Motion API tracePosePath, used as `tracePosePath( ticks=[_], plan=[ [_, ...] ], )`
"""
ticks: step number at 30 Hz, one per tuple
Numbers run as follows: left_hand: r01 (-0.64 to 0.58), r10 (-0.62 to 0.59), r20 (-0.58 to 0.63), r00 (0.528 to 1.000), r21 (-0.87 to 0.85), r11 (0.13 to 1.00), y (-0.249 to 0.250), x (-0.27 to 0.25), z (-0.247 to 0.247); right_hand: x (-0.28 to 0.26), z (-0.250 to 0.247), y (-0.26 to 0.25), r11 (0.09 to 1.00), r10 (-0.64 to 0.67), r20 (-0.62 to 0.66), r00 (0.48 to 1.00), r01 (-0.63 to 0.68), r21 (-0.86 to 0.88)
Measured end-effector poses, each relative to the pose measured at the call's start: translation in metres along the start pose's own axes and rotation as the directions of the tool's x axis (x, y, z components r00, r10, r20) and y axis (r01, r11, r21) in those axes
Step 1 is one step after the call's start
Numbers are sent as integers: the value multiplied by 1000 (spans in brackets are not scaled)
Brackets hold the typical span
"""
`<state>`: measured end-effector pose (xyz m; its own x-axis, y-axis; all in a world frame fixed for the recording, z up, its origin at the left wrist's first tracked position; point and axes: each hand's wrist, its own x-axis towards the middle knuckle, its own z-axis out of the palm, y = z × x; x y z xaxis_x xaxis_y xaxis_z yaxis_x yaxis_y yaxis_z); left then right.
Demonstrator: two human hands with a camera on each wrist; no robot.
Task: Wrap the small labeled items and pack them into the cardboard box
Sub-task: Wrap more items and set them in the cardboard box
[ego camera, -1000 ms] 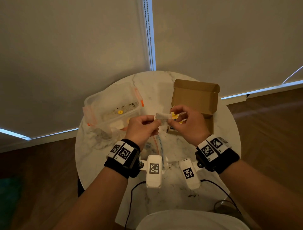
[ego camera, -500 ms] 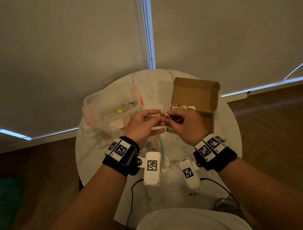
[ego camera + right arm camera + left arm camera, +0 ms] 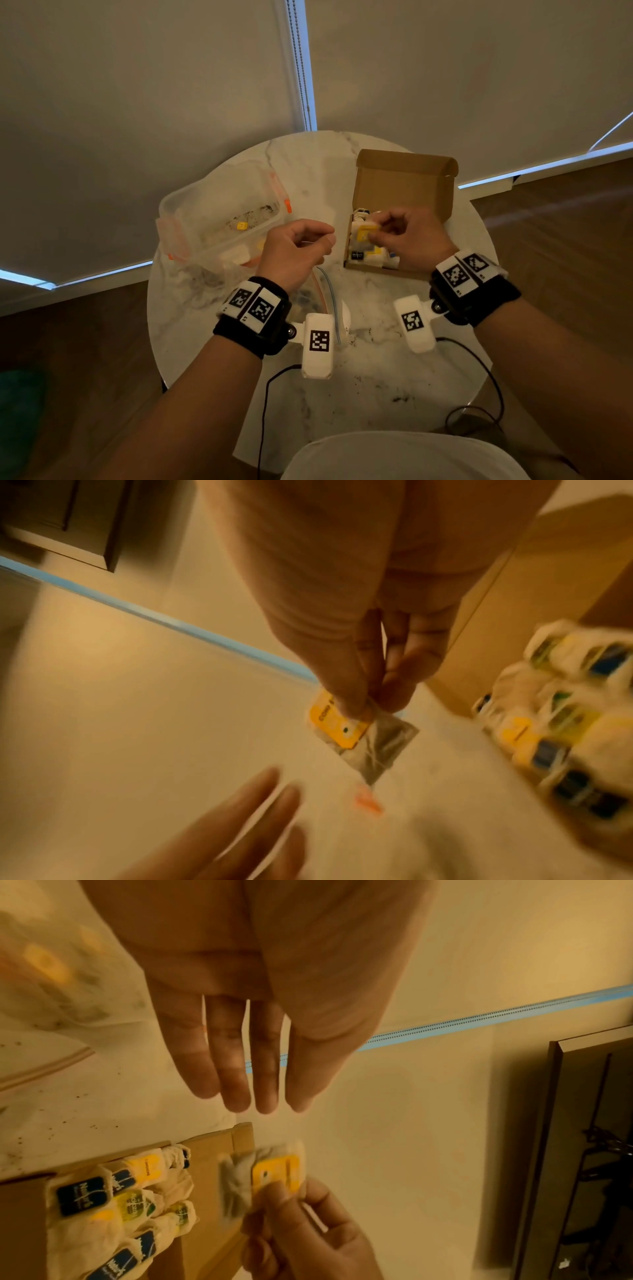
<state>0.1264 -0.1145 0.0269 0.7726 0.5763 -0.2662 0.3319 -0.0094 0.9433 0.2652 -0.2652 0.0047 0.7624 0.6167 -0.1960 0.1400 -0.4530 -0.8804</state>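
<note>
Over the near part of the round table (image 3: 359,383), the left hand (image 3: 294,251) hangs with its fingers straight and close together in the wrist view, holding nothing; a clear zip bag (image 3: 322,294) lies on the marble beneath it. Just beyond to the right, the right hand (image 3: 407,236) pinches a wrapped packet with a yellow label (image 3: 337,727) between thumb and fingertips, over the near left edge of the cardboard box (image 3: 404,178). Several wrapped packets (image 3: 113,1204) already lie packed in the box, its lid standing open behind. Farther left sits a clear plastic tub (image 3: 219,219) with orange clips. This looks like the packing step: the packet probably needs lowering into a free gap beside the others, then letting go without disturbing its wrap.
</note>
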Motion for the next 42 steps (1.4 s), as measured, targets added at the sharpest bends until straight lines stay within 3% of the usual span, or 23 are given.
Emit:
tracePosePath(
  ticks=[4,7,16,20,23,28,34,38,42],
  plan=[
    [37,-37,4,999,10,999,-5,3,-4,21,-25,44,953,130,-138,982,-162,-255],
    [57,-57,14,998,27,998,-9,5,-5,27,-25,77,871,175,-91,980,-197,-450],
    [93,-95,30,995,48,994,-18,10,-6,49,0,112,780,294,55,954,-207,-590],
    [101,-102,28,994,36,994,-18,11,-6,58,8,114,796,327,23,945,-262,-546],
    [110,-111,23,994,35,993,-20,12,-7,62,11,115,733,385,46,922,-275,-622],
    [118,-118,15,993,29,993,-22,10,-10,64,7,118,663,438,-49,897,-359,-657],
    [118,-118,5,993,15,993,-23,9,-16,66,5,120,770,442,34,897,-359,-527],
    [111,-111,-17,994,11,994,-23,7,-20,71,-3,118,758,498,-37,866,-456,-466],
    [123,-123,-30,992,17,992,-24,6,-21,77,-1,111,806,454,-28,891,-424,-413]
  ],
)
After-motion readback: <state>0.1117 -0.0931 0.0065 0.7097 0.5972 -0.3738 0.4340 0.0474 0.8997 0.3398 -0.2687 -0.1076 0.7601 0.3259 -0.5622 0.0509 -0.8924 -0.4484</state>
